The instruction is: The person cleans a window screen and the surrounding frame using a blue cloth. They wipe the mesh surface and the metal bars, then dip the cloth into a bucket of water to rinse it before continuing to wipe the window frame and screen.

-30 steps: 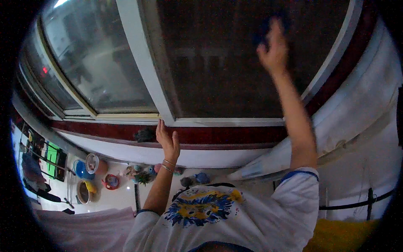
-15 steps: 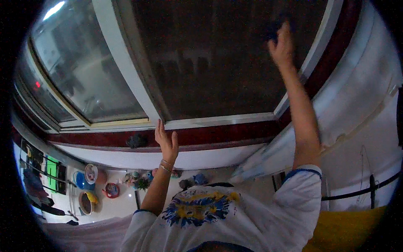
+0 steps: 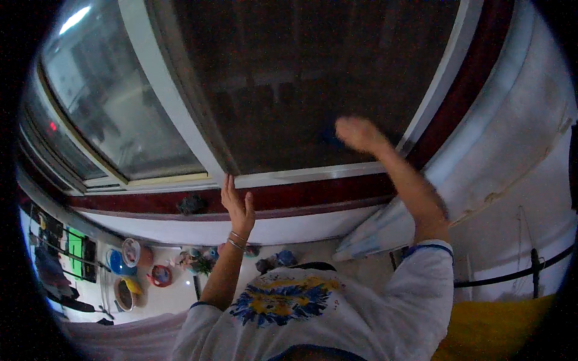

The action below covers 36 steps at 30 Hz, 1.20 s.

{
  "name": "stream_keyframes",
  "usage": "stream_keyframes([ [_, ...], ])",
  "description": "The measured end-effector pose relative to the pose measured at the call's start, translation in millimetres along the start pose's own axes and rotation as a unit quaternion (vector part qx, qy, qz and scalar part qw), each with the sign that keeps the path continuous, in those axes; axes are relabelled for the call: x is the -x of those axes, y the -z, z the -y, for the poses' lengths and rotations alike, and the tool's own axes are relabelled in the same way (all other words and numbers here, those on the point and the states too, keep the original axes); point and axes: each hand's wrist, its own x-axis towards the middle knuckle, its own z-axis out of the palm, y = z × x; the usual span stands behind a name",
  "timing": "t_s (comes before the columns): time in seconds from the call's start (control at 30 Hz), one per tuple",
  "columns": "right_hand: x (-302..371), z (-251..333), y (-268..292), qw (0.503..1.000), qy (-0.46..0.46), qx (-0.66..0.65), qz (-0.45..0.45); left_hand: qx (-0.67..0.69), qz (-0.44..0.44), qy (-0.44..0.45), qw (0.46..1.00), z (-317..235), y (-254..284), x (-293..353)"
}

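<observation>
My right hand [image 3: 361, 135], smeared by motion, is against the lower right part of the dark window screen [image 3: 271, 120]. A dark blue cloth-like thing [image 3: 330, 136] shows at its fingers, pressed to the screen; its exact kind is too dim to tell. My left hand [image 3: 238, 207], with bangles at the wrist, is open, and its fingertips touch the white window frame [image 3: 205, 150] at the bottom corner. Left of that hand, a dark crumpled lump [image 3: 191, 204] lies on the dark red sill [image 3: 289, 195].
Glass panes [image 3: 120, 108] fill the window's left side. Below on the floor are a blue bucket [image 3: 117, 262], a red basin [image 3: 159, 275] and potted plants [image 3: 201, 265]. At right stand a pale wall [image 3: 512, 198] and a black bar [image 3: 500, 280]. A yellow cloth [image 3: 494, 328] lies at lower right.
My right hand has swept down and to the left across the screen, with the dark blue thing. My left hand stays at the frame's corner.
</observation>
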Motion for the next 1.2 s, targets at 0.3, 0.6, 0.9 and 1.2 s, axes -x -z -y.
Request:
stream_keyframes([
  [0.3, -40.7, 18.0, 96.4, 0.938, -0.115, 0.042, -0.324, 0.012, -0.012, 0.012, 1.000, -11.9, -3.6, -4.8],
  [0.6, 26.2, -33.8, -28.8, 0.995, 0.070, 0.053, -0.039, 0.020, -0.001, 0.002, 1.000, -5.5, -4.0, -4.9],
  [0.9, -31.2, -4.4, 101.5, 0.885, -0.117, 0.093, -0.440, 0.028, -0.019, -0.003, 0.999, -11.4, -3.0, -11.5],
  [1.2, 29.3, -8.4, -37.8, 0.990, 0.039, 0.114, 0.074, 0.015, -0.022, 0.008, 1.000, 1.6, -2.3, -9.7],
])
